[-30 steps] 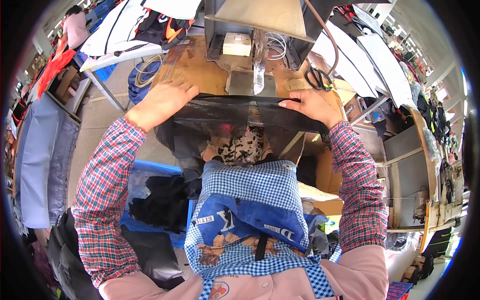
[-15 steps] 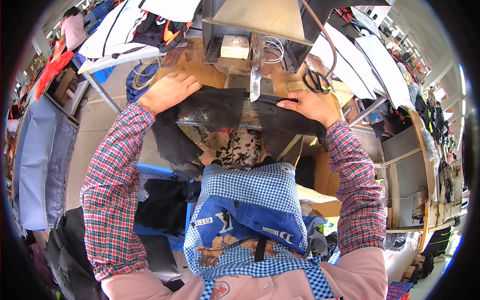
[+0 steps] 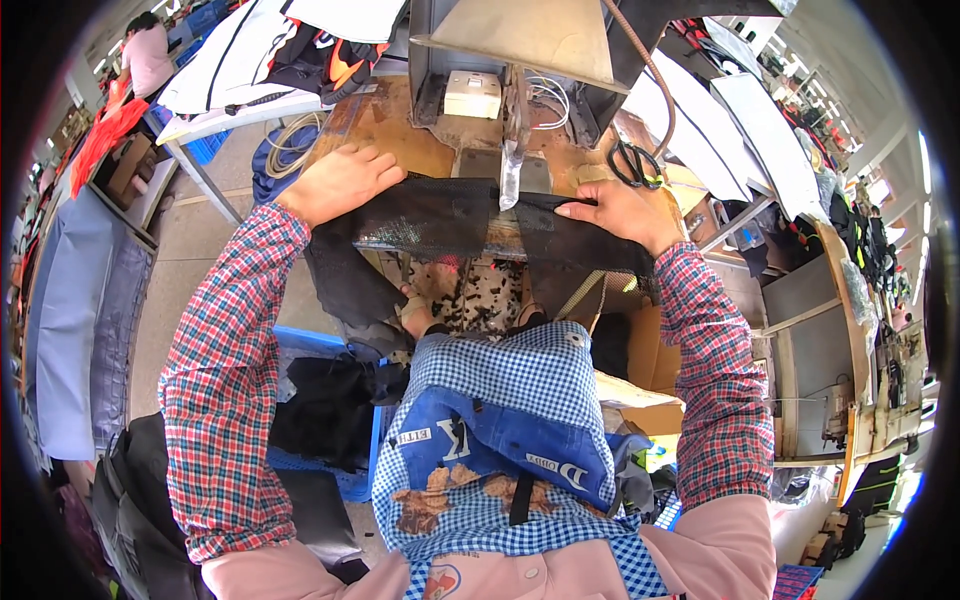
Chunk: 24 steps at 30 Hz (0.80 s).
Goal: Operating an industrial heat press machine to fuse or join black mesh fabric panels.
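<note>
A dark mesh fabric strip (image 3: 425,217) stretches between my hands along the near edge of the worktable. My left hand (image 3: 343,186) presses on its far left edge with fingers bent together. My right hand (image 3: 622,213) pinches the right part between thumb and fingers. Between the hands, an upright metal bar (image 3: 512,165) with a shiny lower end reaches down to the fabric's far edge. Just below the bar's tip, a gap shows between the left and right parts of the fabric. Its loose ends hang over the table edge on both sides.
Black-handled scissors (image 3: 634,165) lie beyond my right hand. A cream switch box (image 3: 472,94) sits behind the bar, under a metal hood (image 3: 520,40). White panels (image 3: 225,60) cover the left side table. A blue crate (image 3: 355,484) with black cloth stands below left.
The bar's tip sits slightly lower in the picture, against the fabric's far edge. Both hands keep almost the same place and grip.
</note>
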### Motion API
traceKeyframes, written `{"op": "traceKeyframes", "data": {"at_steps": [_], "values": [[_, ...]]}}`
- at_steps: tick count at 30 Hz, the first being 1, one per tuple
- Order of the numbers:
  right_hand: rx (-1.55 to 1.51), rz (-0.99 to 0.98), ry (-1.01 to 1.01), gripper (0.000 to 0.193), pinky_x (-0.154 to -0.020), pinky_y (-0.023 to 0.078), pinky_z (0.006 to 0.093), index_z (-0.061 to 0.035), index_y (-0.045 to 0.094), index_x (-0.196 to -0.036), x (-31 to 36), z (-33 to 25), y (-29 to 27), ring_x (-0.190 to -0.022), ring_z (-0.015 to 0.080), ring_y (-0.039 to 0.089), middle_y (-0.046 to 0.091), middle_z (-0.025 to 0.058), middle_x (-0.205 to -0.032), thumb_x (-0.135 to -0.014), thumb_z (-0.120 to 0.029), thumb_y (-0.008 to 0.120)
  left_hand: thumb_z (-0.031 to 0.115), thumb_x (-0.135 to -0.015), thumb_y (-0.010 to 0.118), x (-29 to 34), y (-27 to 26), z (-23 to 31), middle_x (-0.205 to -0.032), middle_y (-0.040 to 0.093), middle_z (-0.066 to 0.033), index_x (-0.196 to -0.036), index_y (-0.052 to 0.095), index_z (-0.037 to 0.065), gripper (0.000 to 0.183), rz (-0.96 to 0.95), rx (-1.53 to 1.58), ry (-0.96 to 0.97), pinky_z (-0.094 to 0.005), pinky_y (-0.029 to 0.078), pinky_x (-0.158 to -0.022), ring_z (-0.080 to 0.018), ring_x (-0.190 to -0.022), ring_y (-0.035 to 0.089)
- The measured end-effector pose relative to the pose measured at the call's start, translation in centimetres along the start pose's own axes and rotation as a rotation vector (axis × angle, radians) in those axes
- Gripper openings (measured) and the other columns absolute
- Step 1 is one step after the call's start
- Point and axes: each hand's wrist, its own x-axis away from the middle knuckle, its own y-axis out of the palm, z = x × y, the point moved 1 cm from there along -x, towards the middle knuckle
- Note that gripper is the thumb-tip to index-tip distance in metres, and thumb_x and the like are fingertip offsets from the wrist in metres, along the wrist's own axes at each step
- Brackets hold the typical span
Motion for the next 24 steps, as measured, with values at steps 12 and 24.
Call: {"op": "traceKeyframes", "data": {"at_steps": [12,24], "values": [[-0.076,-0.048,-0.121,0.041,-0.068,0.044,0.0343,-0.0033,0.066,-0.09,-0.1,1.6,-0.2,-0.068,0.0185,0.05,0.055,0.0101,-0.071,-0.093,-0.045,0.067,0.012,-0.088,0.051,1.7,-0.1,-0.4,-0.103,0.057,-0.0066,-0.112,0.054,0.008,0.024,0.034,0.068,-0.07,-0.0341,0.049,-0.088,-0.0244,-0.103,0.06],[-0.016,-0.148,-0.024,0.051,-0.078,0.047,0.033,-0.0065,0.071,-0.101,1.7,-0.7,-1.2,-0.082,0.0191,0.06,0.066,0.0089,-0.084,-0.095,-0.056,0.059,-0.008,-0.07,0.054,6.9,-7.9,5.4,-0.088,0.063,-0.0179,-0.096,0.064,0.004,0.031,0.167,0.732,-0.321,-0.0467,0.052,-0.075,-0.0404,-0.088,0.062]]}}
